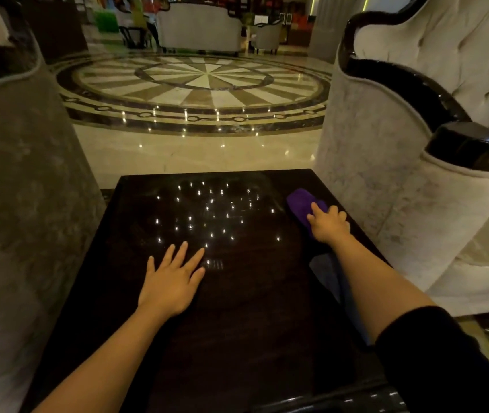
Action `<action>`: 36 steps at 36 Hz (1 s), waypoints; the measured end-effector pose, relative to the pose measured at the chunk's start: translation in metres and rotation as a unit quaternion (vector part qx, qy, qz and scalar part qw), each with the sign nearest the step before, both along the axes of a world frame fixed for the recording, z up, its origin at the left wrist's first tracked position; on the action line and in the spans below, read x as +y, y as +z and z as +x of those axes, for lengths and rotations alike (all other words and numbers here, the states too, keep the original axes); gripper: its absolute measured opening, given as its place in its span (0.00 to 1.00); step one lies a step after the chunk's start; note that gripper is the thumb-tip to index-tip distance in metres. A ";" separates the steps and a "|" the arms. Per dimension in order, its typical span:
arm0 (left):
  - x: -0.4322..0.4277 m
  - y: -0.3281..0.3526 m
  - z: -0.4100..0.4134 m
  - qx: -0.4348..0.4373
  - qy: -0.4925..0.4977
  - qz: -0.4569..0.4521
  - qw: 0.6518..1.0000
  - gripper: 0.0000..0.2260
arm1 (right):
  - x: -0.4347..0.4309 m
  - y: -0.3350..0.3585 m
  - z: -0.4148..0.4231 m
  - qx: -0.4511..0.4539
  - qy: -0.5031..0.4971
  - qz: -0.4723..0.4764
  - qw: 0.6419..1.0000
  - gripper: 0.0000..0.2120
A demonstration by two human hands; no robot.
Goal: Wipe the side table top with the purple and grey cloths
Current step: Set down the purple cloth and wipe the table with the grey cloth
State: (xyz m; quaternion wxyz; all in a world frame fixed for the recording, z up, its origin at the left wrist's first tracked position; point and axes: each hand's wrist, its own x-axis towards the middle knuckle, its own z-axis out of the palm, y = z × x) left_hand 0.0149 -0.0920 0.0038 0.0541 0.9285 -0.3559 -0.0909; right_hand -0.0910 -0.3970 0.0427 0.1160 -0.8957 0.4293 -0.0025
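A dark glossy side table (pixel 237 308) fills the lower middle of the view, with ceiling lights mirrored in its far half. On its right edge lies a purple cloth (pixel 299 204), and my right hand (pixel 328 225) rests on the cloth's near end, fingers curled over it. A grey cloth (pixel 326 272) lies flat on the table just behind that hand, partly hidden under my right forearm. My left hand (pixel 173 278) lies flat on the tabletop near the middle, fingers spread, holding nothing.
A pale upholstered sofa arm (pixel 386 174) with a black cap (pixel 469 144) stands close against the table's right side. A grey armchair side (pixel 22 189) flanks the left. Beyond the table's far edge lies polished marble floor (pixel 201 84) with a round inlay.
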 end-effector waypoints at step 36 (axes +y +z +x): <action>0.056 0.003 -0.008 0.026 0.015 -0.001 1.000 0.23 | 0.086 -0.014 -0.116 0.000 -0.031 -0.019 0.999 0.24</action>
